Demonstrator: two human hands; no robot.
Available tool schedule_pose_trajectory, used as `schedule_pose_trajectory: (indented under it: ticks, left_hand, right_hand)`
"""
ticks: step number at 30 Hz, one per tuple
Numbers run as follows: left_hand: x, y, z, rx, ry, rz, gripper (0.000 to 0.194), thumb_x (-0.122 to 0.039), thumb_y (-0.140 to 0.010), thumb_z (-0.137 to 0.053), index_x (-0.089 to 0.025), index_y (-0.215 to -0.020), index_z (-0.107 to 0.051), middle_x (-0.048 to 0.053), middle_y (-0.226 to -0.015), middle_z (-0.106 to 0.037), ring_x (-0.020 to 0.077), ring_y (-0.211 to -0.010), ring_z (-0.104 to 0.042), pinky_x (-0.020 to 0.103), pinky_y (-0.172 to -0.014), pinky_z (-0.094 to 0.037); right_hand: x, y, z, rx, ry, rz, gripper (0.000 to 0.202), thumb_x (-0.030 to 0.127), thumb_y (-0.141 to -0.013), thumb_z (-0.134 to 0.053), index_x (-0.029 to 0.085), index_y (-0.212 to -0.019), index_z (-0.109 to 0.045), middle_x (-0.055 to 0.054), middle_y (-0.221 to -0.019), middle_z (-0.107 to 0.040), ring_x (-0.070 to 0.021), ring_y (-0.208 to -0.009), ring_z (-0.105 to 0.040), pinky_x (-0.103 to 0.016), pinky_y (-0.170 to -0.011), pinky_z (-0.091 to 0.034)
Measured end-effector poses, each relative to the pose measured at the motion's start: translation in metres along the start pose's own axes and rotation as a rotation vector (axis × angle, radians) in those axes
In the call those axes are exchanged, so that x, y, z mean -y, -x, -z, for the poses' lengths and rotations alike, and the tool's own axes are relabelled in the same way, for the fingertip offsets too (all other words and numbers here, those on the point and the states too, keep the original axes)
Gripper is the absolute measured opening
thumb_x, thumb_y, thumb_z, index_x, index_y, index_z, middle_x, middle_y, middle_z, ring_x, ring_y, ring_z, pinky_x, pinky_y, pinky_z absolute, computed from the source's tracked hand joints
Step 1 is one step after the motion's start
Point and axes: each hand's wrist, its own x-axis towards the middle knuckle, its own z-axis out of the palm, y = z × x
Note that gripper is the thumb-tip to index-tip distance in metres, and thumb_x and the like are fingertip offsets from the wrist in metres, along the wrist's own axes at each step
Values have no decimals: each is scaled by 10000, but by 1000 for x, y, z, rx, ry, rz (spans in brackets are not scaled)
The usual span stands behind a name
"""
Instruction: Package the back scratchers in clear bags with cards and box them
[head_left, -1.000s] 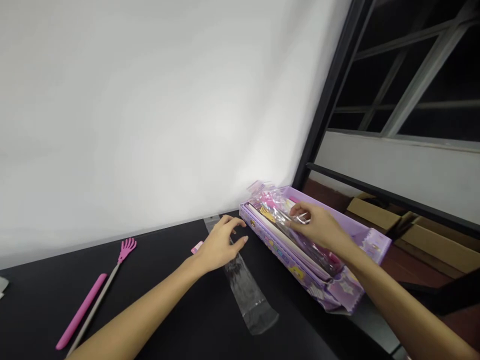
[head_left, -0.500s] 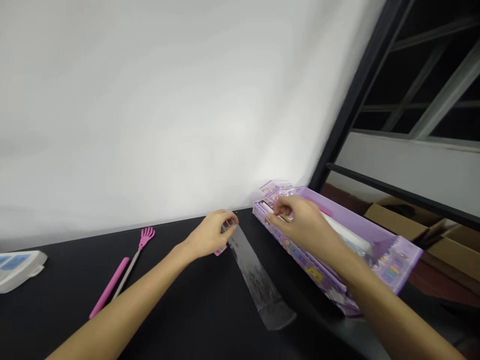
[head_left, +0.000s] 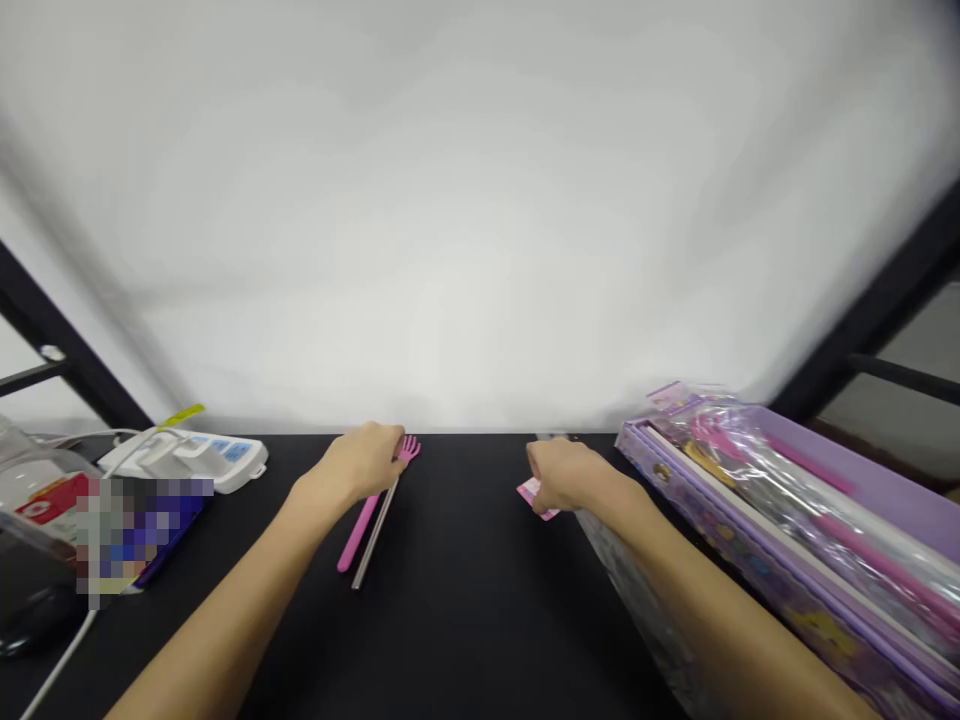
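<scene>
My left hand (head_left: 365, 462) is closed, thumb and fingers at the neck of a back scratcher with a pink hand-shaped head (head_left: 410, 449) and a thin metal rod (head_left: 375, 540). Beside the rod lies a pink stick (head_left: 358, 535), its upper end hidden under that hand. My right hand (head_left: 561, 474) is closed on the top of a long clear plastic sleeve (head_left: 630, 580). From below its fingers pokes a pink card (head_left: 536, 497). The sleeve lies along the black table, partly covered by my right forearm.
On the right, a purple display box (head_left: 712, 510) holds several clear-wrapped pink items (head_left: 832, 520). At the left are a white power strip (head_left: 225, 455) with a cable, a clear container (head_left: 45, 500), a blue packet (head_left: 169, 530) and a dark mouse (head_left: 41, 620). A white wall stands behind.
The view has swung left. My left hand has let go of the sleeve and moved left to the back scratcher. My right hand has left the box and now grips the sleeve.
</scene>
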Motion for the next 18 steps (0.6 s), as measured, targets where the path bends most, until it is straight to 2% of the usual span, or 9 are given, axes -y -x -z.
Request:
schedule_pose_trajectory:
  ticks: [1,3,5,7,11,14,18]
  left_hand:
    - [7,2,1,52,-6,55,166,-251,-763,-586,-181,-912,-611,142,-1004,-682,289,-902,-659,340,-718,-466]
    - [17,3,1,183,21,120,193,-239,-703,-631,-171,-883,-608,142,-958,-702,279,-800,-690,334,-661,-499]
    - [22,3,-1,330,73,157,149,-210,-660,-646,-164,-795,-602,108,-788,-716,241,-608,-685,310,-557,-510]
    - [22,0,-4,435,114,170,94,-160,-627,-637,-163,-704,-583,73,-629,-688,224,-514,-663,292,-501,-505]
    - [24,-5,-9,447,139,121,72,-130,-601,-607,-168,-630,-553,58,-538,-648,254,-551,-679,296,-499,-500]
    - [26,-7,-10,435,189,61,81,-183,-654,-590,-174,-734,-577,52,-651,-698,233,-597,-701,268,-521,-506]
    - [22,-5,-11,407,252,54,207,-337,-767,-563,-174,-895,-567,58,-748,-721,201,-572,-698,249,-522,-502]
  right_hand:
    - [2,0,-1,3,14,-12,278,140,-481,-760,203,-673,-569,-117,-834,-682,-304,-737,-672,-337,-548,-440]
    - [4,1,-4,0,36,-21,252,144,-520,-726,209,-695,-558,-96,-806,-665,-290,-731,-668,-336,-562,-432]
    - [5,1,-8,-15,56,-15,214,151,-573,-686,212,-720,-543,-90,-808,-653,-281,-742,-659,-332,-573,-411]
    - [5,0,-14,-50,41,31,168,166,-634,-643,215,-745,-526,-80,-816,-648,-256,-744,-645,-317,-576,-387]
    - [8,-4,-27,-167,-160,223,125,261,-712,-622,219,-747,-510,-46,-792,-642,-195,-706,-602,-294,-588,-376]
    - [9,-6,-33,-162,-282,282,139,316,-738,-621,224,-743,-516,-31,-759,-642,-176,-674,-585,-287,-581,-382]
    - [6,-7,-34,-150,-310,282,152,338,-745,-631,228,-745,-525,-30,-768,-664,-179,-679,-596,-290,-572,-392]
